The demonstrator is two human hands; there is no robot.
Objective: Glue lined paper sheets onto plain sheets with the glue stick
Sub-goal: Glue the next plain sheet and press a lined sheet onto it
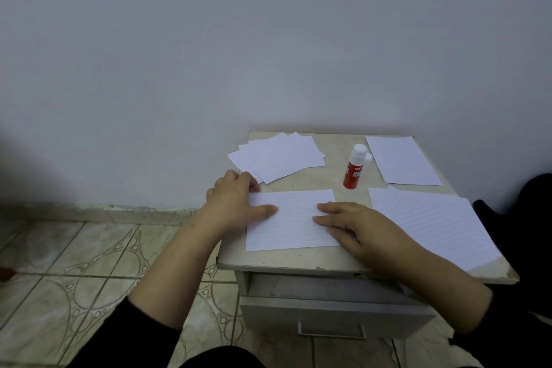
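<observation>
Both hands lie flat on a lined sheet near the front edge of the small table. The left hand and right hand are apart, pressing it down. I think it is being stuck. Next, reach for the glue stick, standing behind the sheet.

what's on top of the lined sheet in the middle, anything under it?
Both hands lie flat on the lined sheet: left hand at its left edge, right hand on its right side. Any plain sheet beneath is covered; only the table shows around it.

A small bedside table carries paper sheets and a glue stick.
</observation>
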